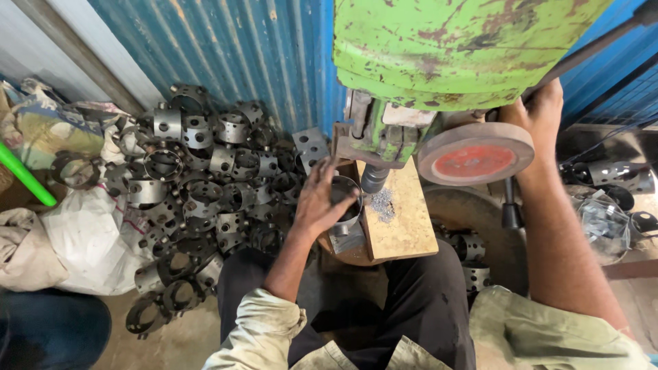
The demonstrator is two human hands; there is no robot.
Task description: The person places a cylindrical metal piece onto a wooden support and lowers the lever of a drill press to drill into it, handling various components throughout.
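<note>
1. The left hand has its fingers curled in a closed grip over a metal ring, which lies at the left edge of the wooden board.
2. The ring sits just beside the punch of the green press.
3. The right hand is wrapped tight around the dark lever, behind the red disc.
4. A pile of rings lies on the floor at the left.

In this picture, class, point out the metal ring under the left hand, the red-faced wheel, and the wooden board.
metal ring [348, 205]: head view, its curved wall.
red-faced wheel [475, 162]: head view, its red face.
wooden board [404, 229]: head view, its bare top.
</note>
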